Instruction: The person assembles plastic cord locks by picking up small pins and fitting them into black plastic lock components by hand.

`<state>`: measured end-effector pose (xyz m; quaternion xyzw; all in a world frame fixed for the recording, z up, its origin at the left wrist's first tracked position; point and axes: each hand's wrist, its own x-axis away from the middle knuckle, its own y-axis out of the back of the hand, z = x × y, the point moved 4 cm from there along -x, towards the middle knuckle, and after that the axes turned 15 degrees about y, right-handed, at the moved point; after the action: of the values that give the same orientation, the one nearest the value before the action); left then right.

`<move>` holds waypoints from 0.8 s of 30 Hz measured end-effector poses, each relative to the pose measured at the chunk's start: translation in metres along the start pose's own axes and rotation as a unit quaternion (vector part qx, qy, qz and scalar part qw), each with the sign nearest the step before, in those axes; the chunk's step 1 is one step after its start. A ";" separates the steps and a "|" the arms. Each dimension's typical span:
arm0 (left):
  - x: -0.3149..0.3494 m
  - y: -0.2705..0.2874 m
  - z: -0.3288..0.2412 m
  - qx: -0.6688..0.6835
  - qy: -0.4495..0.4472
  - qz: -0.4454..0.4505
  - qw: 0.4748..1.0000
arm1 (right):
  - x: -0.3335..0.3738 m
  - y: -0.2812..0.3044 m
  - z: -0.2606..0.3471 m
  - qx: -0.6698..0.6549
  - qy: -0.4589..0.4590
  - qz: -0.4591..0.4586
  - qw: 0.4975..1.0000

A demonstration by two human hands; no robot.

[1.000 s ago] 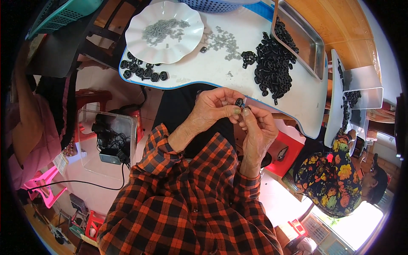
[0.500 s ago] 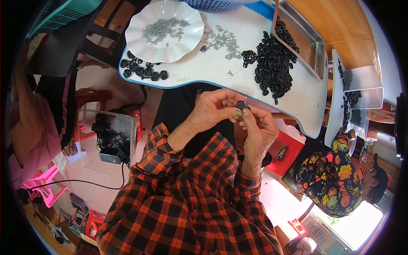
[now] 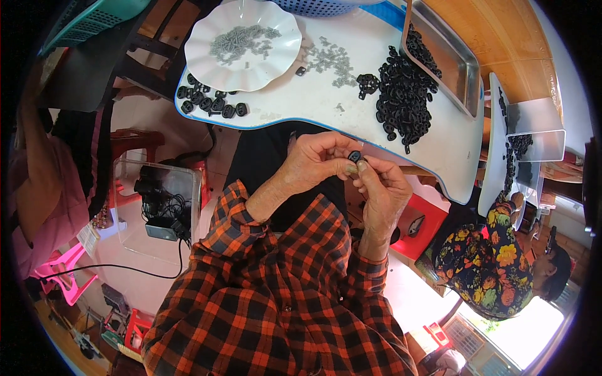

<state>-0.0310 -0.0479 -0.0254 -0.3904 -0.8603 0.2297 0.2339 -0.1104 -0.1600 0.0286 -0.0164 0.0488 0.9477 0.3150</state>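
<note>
Just past the near edge of the table, both hands meet around a small black oval two-hole piece (image 3: 355, 156), which looks like a cord lock. My left hand (image 3: 316, 161) pinches it from the left between thumb and fingers. From the right, my right hand (image 3: 381, 185) closes thumb and fingertips on its lower edge. Fingers hide its underside. On the table, a white scalloped plate (image 3: 276, 66) holds many tiny grey springs (image 3: 241, 45). More springs (image 3: 331, 61) lie loose beside it. Similar thick black pieces (image 3: 205, 104) sit below the plate, and flatter black pieces (image 3: 404, 97) are heaped to the right.
A metal tray (image 3: 461, 75) leans over the black heap on the white table (image 3: 282, 103). A blue basket (image 3: 313, 7) stands at the back. On the left floor is a clear bin (image 3: 128, 219) with cables. A red stool (image 3: 420, 229) and a person in floral clothing (image 3: 489, 263) are to the right.
The small black piece has turned slightly between my fingertips. My hands have barely shifted, and the table's contents look the same.
</note>
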 end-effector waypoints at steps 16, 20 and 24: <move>0.001 0.002 -0.005 -0.028 -0.004 -0.013 1.000 | 0.000 0.000 0.001 -0.013 0.001 0.008 1.000; 0.001 0.003 -0.005 -0.033 -0.013 -0.012 0.999 | 0.000 0.000 -0.001 -0.025 -0.012 0.011 1.000; 0.000 0.004 -0.005 -0.032 -0.007 -0.005 0.999 | -0.001 -0.002 -0.001 -0.052 -0.013 0.008 0.999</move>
<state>-0.0259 -0.0447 -0.0243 -0.3918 -0.8708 0.2030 0.2166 -0.1086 -0.1594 0.0273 -0.0199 -0.0043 0.9515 0.3070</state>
